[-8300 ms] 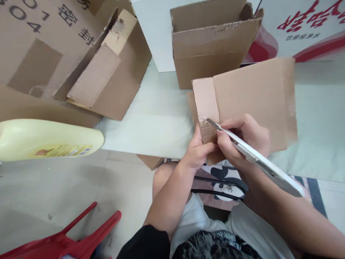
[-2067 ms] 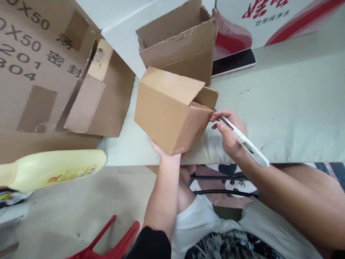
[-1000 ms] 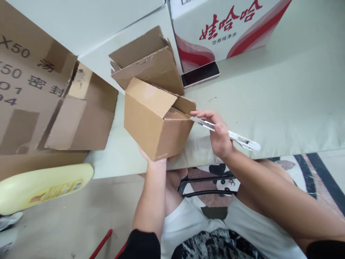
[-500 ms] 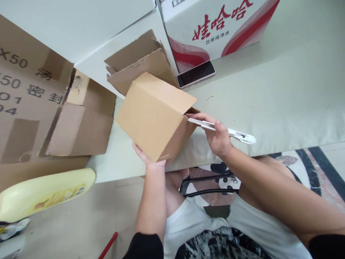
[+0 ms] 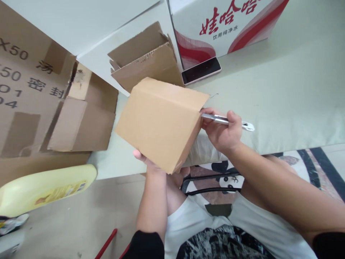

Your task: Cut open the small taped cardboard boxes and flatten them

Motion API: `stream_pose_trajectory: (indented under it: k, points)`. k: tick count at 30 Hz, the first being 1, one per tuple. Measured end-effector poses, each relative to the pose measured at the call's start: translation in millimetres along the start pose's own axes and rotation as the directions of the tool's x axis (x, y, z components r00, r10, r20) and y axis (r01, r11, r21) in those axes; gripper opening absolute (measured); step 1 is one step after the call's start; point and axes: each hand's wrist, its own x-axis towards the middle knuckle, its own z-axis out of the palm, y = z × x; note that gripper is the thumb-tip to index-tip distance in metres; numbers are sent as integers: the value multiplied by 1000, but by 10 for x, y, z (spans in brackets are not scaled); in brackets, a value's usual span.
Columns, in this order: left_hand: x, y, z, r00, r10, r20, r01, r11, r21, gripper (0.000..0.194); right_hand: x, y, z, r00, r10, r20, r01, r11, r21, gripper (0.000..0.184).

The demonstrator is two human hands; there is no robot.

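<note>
A small brown cardboard box (image 5: 159, 122) is held tilted above the pale green surface, one plain face toward me and a flap (image 5: 172, 91) along its upper edge. My left hand (image 5: 149, 162) grips it from below at the lower corner; most of the fingers are hidden behind it. In my right hand (image 5: 223, 131) is a white utility knife (image 5: 222, 119), its blade pointing left at the box's right corner. The fingertips of that hand reach the box's edge beside the blade, and the blade's tip meets the corner by the flap.
Behind the box stand an open cardboard box (image 5: 148, 61), a phone (image 5: 201, 71) and a white-and-red carton (image 5: 226, 28). Larger printed cardboard (image 5: 21, 100) and a folded carton (image 5: 83, 118) are at left. A yellow bottle (image 5: 48, 189) lies at the lower left.
The box has turned, showing its plain face more fully and less of its right side. My right hand and the knife have shifted, with the blade still at the box's right corner.
</note>
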Motion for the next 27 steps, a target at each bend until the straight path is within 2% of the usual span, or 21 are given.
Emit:
stream_pose_trajectory:
  k: [4,7,10,14,18,21,24,27]
  points:
    - [65,11,32,999,19,-51,-17,999,40,73,3,-33,-15,995,-39,-88,40,999,7,68]
    - [120,52,47,996,-49,-78,50,998,22,71,-20,-61,-11,982,-126,-143,116,990,-80,64]
    - [139,96,41,992,-94,-80,94,996,-12,69,-39,-83,-2,958,-197,-209,165,973,-160,58]
    - [132,101,-12,997,-71,-42,68,995,-75,67,-63,-108,23,921,-273,-277,234,958,-165,48]
    - [148,65,-59,999,-44,27,46,992,-114,61,-119,-124,70,921,-296,-254,273,954,-123,45]
    - [176,30,-40,999,-13,33,16,995,-97,67,-163,-92,98,917,-329,-226,315,944,-96,44]
    - [182,-14,11,999,25,25,-22,995,-101,72,-201,-29,89,919,-373,-129,361,926,-108,42]
    - [154,-53,61,997,45,62,-39,995,-93,66,-227,12,56,909,-416,-33,410,904,-121,36]
